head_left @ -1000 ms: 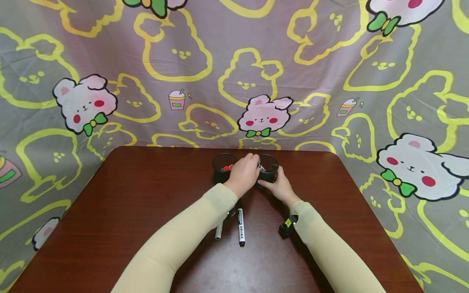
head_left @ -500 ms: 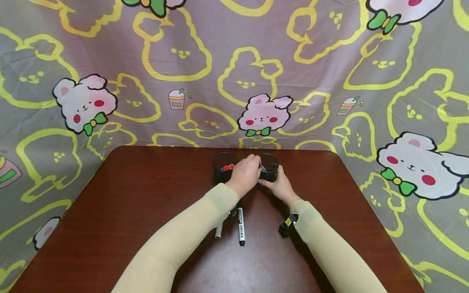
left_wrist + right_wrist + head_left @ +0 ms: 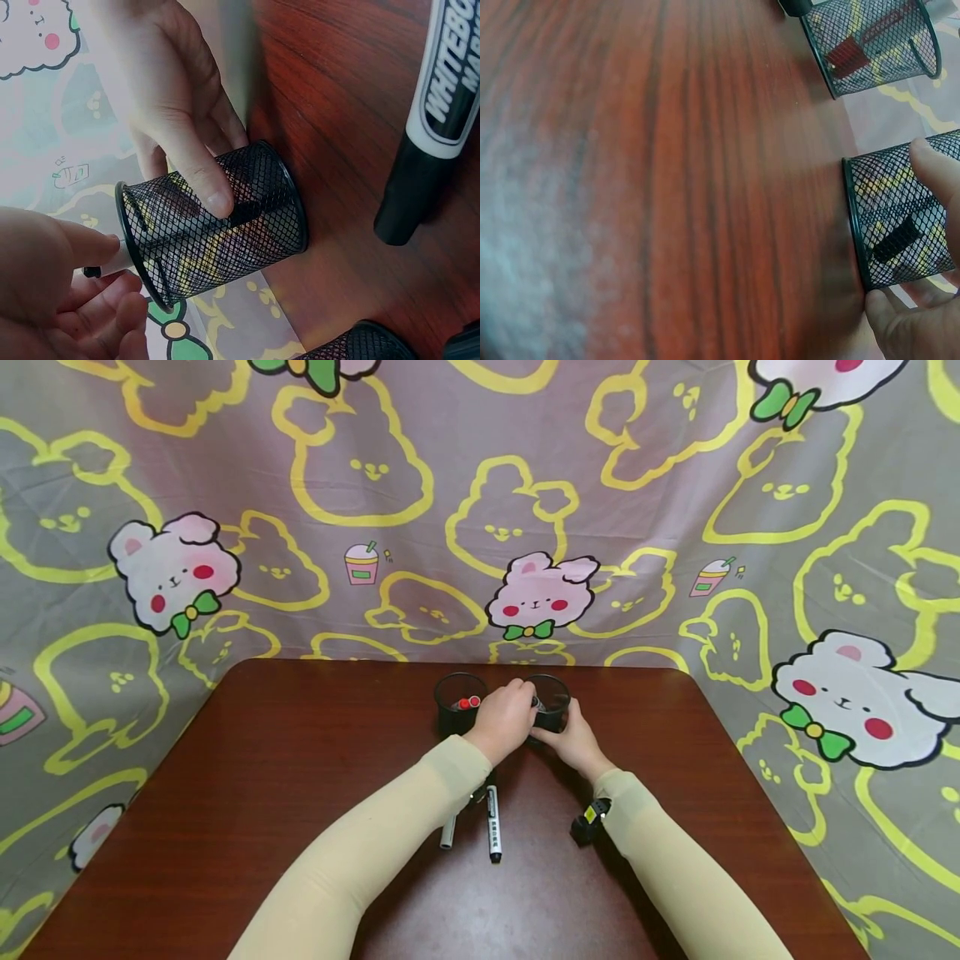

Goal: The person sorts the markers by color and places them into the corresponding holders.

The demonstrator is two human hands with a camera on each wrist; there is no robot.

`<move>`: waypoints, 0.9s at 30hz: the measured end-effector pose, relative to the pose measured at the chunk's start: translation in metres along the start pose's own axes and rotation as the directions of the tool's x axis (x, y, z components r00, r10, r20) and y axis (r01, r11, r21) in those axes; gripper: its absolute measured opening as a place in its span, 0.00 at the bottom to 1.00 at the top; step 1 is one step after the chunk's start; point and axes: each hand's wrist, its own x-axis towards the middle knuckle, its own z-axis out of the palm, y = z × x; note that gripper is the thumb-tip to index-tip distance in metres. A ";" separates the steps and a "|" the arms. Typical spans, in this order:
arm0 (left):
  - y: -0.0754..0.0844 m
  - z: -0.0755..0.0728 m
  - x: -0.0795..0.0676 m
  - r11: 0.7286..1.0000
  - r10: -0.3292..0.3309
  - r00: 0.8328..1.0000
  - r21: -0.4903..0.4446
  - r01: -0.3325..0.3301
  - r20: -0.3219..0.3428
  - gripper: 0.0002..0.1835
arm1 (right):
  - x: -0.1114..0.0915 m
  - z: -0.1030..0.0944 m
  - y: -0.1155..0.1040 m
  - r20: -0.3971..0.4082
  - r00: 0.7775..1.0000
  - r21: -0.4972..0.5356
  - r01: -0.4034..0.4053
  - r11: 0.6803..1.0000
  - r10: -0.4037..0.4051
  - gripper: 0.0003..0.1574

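Observation:
My left hand (image 3: 504,722) is at the mouth of the right black mesh pen cup (image 3: 551,720). In the left wrist view its thumb and fingers pinch the light-coloured end of a marker (image 3: 118,259), whose body runs down inside the cup. My right hand (image 3: 576,745) grips this cup from the side, thumb (image 3: 214,196) across the mesh and other fingers behind. Through the mesh, the right wrist view shows a black marker cap (image 3: 897,240) near the cup's bottom.
A second mesh cup (image 3: 453,722) stands just left, with red-ended markers (image 3: 465,703) inside. A white whiteboard marker (image 3: 492,827) with black ends lies on the brown table (image 3: 300,760). Beside it is another marker (image 3: 447,833), partly hidden under the left sleeve. A patterned cloth (image 3: 420,543) hangs behind.
My left hand has shifted very slightly to the right and down at the cup's mouth, uncovering a little more of the red ends. The right hand keeps its place on the cup.

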 end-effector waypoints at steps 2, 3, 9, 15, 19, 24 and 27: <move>0.000 -0.001 -0.001 1.000 -0.004 1.000 0.000 0.004 0.004 0.13 | 0.000 0.000 0.000 -0.002 1.000 -0.001 0.000 1.000 0.000 0.50; 0.000 -0.001 -0.002 1.000 -0.006 1.000 0.000 0.006 0.010 0.13 | 0.000 0.000 0.000 -0.003 1.000 -0.002 0.000 1.000 0.000 0.50; -0.001 -0.004 -0.005 1.000 -0.006 1.000 0.006 0.006 0.020 0.16 | -0.001 0.001 -0.001 -0.006 1.000 -0.007 -0.002 1.000 0.002 0.52; -0.001 -0.015 -0.011 1.000 -0.006 1.000 -0.017 0.007 0.030 0.18 | -0.001 -0.001 -0.001 -0.003 1.000 -0.020 -0.016 1.000 0.016 0.53; -0.002 -0.027 -0.020 0.999 0.001 1.000 -0.041 0.000 0.026 0.18 | 0.000 0.001 0.000 -0.013 1.000 -0.024 -0.019 1.000 0.019 0.53; -0.006 -0.042 -0.035 0.997 0.019 1.000 -0.072 -0.019 -0.008 0.18 | 0.001 0.002 0.001 -0.021 1.000 -0.012 -0.014 1.000 0.014 0.52; -0.010 -0.050 -0.046 0.995 0.025 0.999 -0.092 -0.027 -0.029 0.17 | 0.001 0.003 0.000 -0.018 1.000 -0.006 -0.016 1.000 0.015 0.52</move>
